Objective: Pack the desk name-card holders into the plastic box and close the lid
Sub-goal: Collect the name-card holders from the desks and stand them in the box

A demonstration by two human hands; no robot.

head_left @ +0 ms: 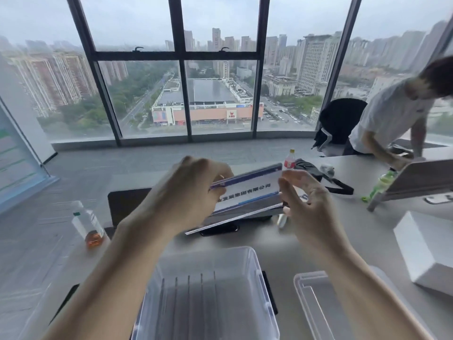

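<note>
I hold a name-card holder (247, 190), a clear acrylic stand with a white card edged in blue, up in the air above the desk. My left hand (193, 190) grips its left end and my right hand (304, 195) pinches its right end. The holder tilts, right end higher. Below, at the near edge of the desk, stands the clear plastic box (259, 273), open, with several ribs on its floor and nothing visible inside. Its clear lid (311, 298) lies flat to the right of the box, partly under my right forearm.
A small bottle with amber liquid (88, 227) stands at the left. A white box (429, 249) sits at the right. Farther back are a red-labelled bottle (290, 160), a black bag (311, 168), a green bottle (380, 185) and a laptop stand. A person leans over the desk at the far right.
</note>
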